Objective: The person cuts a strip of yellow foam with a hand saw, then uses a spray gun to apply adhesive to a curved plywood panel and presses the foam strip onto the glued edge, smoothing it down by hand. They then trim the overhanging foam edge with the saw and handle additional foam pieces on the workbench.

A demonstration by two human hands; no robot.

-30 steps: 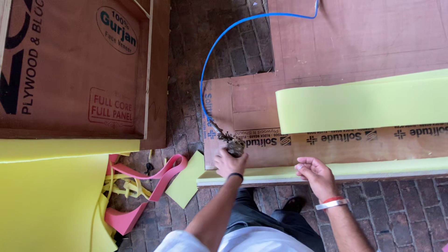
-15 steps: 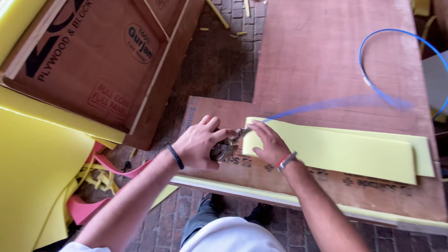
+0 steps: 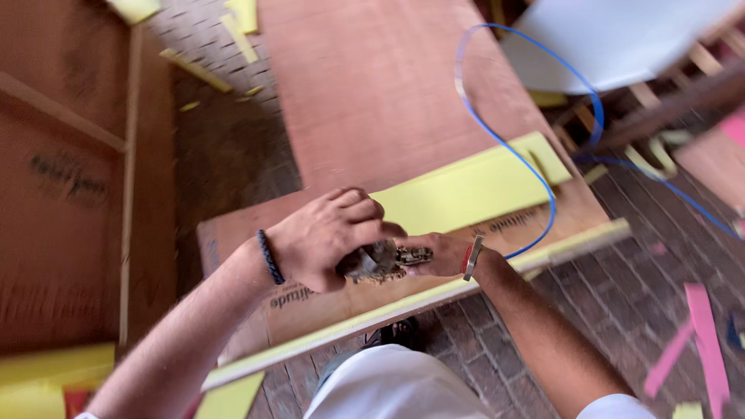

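Near the front edge of the reddish-brown plywood sheet (image 3: 372, 85), both hands meet over a small grimy metal tool (image 3: 384, 260) with a blue hose (image 3: 504, 143) looping away behind it. Judging by how things lie, the long pale-yellow laminate strip (image 3: 473, 186) already rests flat on the board and a second yellow strip (image 3: 434, 299) runs along its near edge, though whether either is fixed down cannot be told. The left hand (image 3: 326, 240) wraps over the tool, fingers curled and pressed tight around its body. The right hand (image 3: 438, 254), a red-and-silver band at its wrist, pinches the tool's front end. It looks dirty, crusted and dull, part hidden by fingers. Pink and yellow offcuts (image 3: 698, 334) lie scattered on the brick floor (image 3: 621, 310).
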